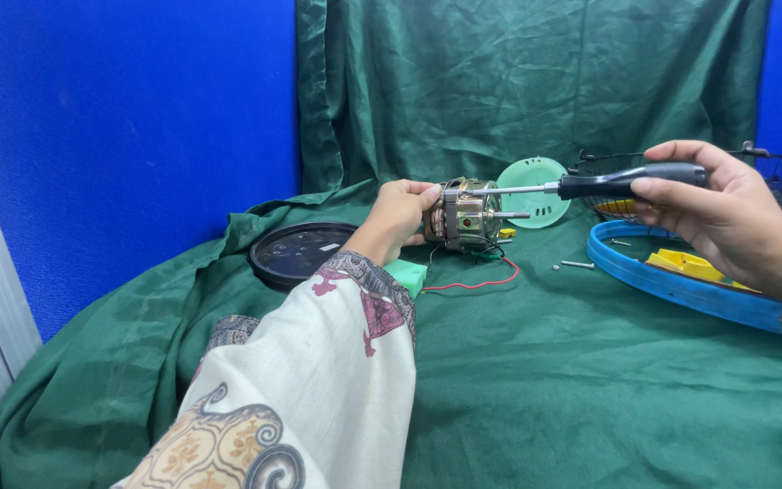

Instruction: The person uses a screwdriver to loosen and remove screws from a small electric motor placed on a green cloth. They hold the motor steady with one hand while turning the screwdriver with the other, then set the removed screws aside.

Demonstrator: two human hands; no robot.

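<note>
The left hand (400,213) grips a ribbed metal motor (465,215); the right hand (712,208) holds a black-handled screwdriver (590,186) against it.

Hands hold motor (465,215) and screwdriver (622,181).

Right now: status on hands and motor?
Left hand steadies motor. Right hand grips screwdriver, tip at motor. Loose screws nearby, nothing blocking.
</note>
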